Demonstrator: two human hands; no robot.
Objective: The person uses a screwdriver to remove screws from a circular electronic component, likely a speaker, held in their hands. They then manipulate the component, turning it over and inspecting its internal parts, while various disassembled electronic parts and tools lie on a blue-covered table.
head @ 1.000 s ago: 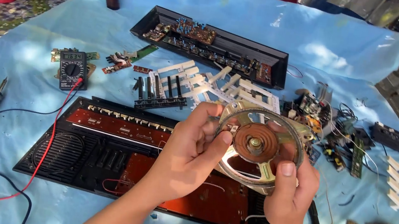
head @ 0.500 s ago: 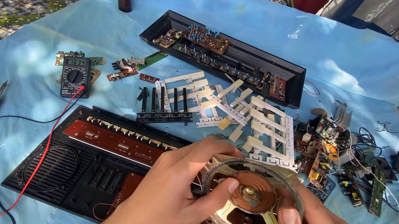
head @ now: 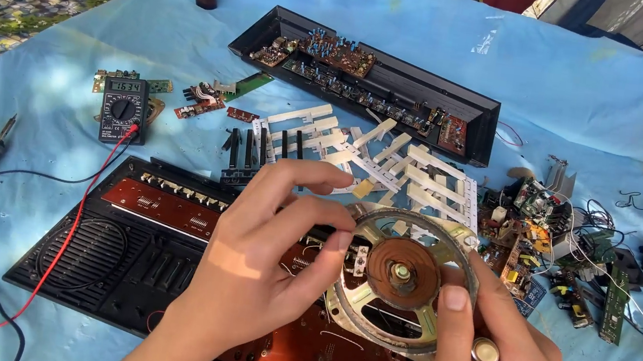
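Rusty metal speaker frame [head: 370,311] — matt

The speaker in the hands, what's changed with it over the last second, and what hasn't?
The round metal speaker frame sits lower in the head view than a second ago, over the open black case, though the camera moved too. The left hand still pinches its left rim; the right hand still holds its right edge. The multimeter, white keys and blue cloth lie as before.

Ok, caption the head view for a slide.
Both hands, left and right, hold a round speaker frame above an opened keyboard case.
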